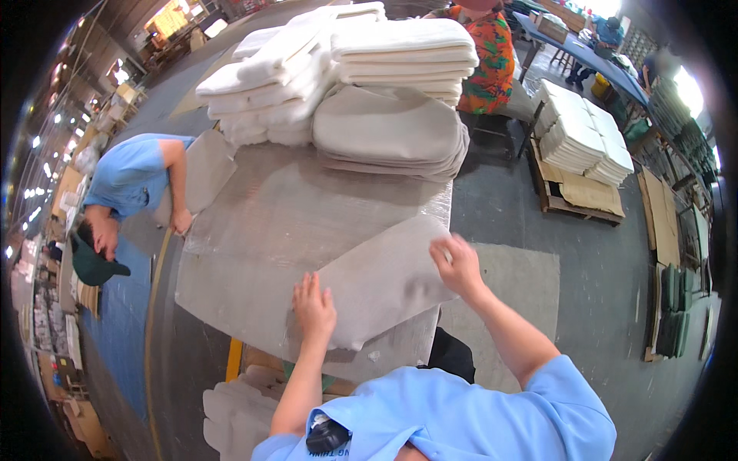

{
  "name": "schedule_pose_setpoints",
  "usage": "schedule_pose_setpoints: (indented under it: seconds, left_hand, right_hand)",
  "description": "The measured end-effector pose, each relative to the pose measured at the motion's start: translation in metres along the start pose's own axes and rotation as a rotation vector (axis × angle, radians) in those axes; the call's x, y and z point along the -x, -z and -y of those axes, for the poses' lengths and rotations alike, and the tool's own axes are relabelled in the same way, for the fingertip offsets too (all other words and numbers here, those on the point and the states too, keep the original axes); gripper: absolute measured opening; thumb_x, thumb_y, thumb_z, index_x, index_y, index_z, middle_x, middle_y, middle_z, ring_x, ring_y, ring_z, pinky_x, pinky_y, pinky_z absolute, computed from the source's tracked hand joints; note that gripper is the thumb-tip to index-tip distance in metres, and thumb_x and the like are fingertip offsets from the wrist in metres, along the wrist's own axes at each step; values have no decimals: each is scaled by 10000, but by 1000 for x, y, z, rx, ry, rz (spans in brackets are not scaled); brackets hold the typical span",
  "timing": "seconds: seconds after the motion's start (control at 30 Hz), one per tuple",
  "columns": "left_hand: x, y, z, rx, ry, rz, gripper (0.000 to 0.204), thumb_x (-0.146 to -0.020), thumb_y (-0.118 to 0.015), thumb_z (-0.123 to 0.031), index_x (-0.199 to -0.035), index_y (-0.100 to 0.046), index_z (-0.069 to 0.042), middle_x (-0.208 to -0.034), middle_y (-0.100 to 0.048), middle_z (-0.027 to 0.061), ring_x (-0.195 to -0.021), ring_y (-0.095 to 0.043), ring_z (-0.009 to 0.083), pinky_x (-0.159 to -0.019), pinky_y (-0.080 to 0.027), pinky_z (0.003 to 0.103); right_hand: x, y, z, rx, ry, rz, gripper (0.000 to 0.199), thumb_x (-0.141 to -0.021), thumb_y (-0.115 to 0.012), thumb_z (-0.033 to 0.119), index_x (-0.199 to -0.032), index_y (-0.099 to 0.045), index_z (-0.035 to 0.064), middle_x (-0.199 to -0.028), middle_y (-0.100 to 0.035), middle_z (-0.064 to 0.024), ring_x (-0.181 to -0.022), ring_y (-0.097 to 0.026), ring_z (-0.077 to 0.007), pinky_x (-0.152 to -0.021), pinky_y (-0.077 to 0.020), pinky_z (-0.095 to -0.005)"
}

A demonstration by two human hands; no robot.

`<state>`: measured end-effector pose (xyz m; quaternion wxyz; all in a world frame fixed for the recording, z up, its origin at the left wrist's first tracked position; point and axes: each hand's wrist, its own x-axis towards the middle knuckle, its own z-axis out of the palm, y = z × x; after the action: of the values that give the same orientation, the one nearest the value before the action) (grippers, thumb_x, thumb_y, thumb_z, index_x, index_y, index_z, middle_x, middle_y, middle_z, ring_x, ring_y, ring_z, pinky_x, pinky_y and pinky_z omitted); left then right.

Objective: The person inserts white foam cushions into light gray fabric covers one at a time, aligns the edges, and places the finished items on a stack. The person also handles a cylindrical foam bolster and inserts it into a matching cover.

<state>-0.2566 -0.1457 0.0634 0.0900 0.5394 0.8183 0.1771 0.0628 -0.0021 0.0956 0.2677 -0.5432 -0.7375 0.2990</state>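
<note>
A flat grey oblong cloth piece (384,276) lies slantwise across the table (254,253) in front of me. My left hand (314,309) rests at its near left edge, fingers stretched out and pressing nothing between them. Over the cloth's right end is my right hand (457,267), its fingers loosely bent and apart; a shadow falls on the cloth beside it. Farther back on the table sits a stack of grey oblong cloth pieces (388,127), next to tall piles of white folded cloth pieces (403,50).
At the left, a co-worker in a blue shirt (127,173) and dark cap handles another grey piece (206,170) at the table's edge. Behind the piles stands a person in orange patterned clothing (488,58). White stacks (576,131) sit on a pallet to the right. Pale pieces (238,415) lie below the table.
</note>
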Motion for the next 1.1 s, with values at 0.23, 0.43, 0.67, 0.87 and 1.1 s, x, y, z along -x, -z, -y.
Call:
schedule_pose_setpoints:
  seconds: [0.23, 0.43, 0.67, 0.87, 1.1]
  left_hand:
    - [21, -37, -20, -380, -36, 168, 791, -1069, -467, -508, -1690, -243, -73, -1753, -138, 252, -1605, -123, 493, -1285, -95, 645]
    - [21, -39, -17, -401, -63, 162, 794, -1060, -491, -512, -1680, -274, -66, -1741, -195, 245, -1587, -168, 511, -1274, -133, 657]
    - [38, -34, 1, -230, -336, 105, 776, -1010, -592, -446, -1658, -340, -101, -1741, -255, 172, -1586, -217, 472, -1276, -164, 632]
    - [110, -28, 13, -128, -456, 167, 735, -976, -664, -365, -1619, -421, -105, -1713, -330, 140, -1577, -286, 409, -1265, -220, 611]
    - [80, -6, 59, 359, 142, -236, 494, -1038, -611, -322, -1431, -610, -23, -1506, -577, 203, -1417, -519, 354, -1194, -372, 494]
  right_hand:
    - [-46, -52, -18, 611, 159, 168, 844, -1016, -485, 657, -1660, -348, 129, -1747, -263, -117, -1621, -122, -446, -1280, -109, -671]
    - [-32, -63, -9, 657, 369, 297, 923, -985, -471, 726, -1665, -337, 116, -1750, -259, -101, -1627, -96, -439, -1271, -87, -691]
    - [36, -110, 16, 583, 665, 485, 837, -1002, -488, 676, -1691, -302, 238, -1770, -230, -25, -1642, -68, -402, -1282, -43, -680]
    - [74, -86, 8, 416, 729, 678, 697, -1019, -595, 534, -1619, -448, 214, -1725, -343, -26, -1638, -159, -332, -1303, -111, -614]
    - [-22, -22, -46, 199, 225, -91, 400, -1016, -657, 329, -1327, -694, 81, -1332, -708, -192, -1307, -631, -358, -1095, -483, -488]
